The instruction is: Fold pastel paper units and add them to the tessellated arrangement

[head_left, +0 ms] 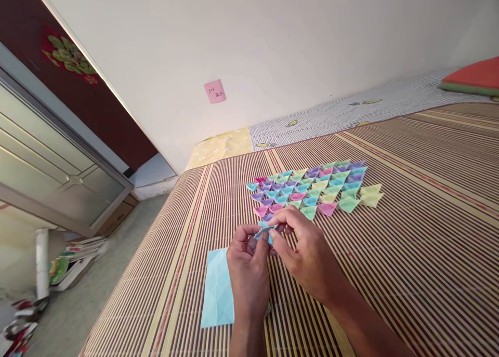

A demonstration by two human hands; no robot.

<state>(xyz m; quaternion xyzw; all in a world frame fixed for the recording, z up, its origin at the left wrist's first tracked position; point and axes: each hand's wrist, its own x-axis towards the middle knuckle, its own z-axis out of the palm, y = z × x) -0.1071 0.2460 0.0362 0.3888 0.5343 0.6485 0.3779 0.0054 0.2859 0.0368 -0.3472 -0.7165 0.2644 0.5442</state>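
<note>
My left hand (247,266) and my right hand (306,253) meet over a striped bamboo mat (409,253). Both pinch one small light-blue folded paper piece (265,231) between fingertips. Just beyond the hands lies a patch of several small folded paper triangles (312,188) in pink, purple, blue, green and yellow, laid in rows. A creased light-blue paper sheet (218,289) lies flat on the mat under and left of my left wrist.
The mat's left edge drops to a floor with scattered magazines (74,261) and a white pipe (42,261). A cabinet (47,154) stands at left. A pink sticky note (214,91) hangs on the wall. A red cushion (473,76) lies far right.
</note>
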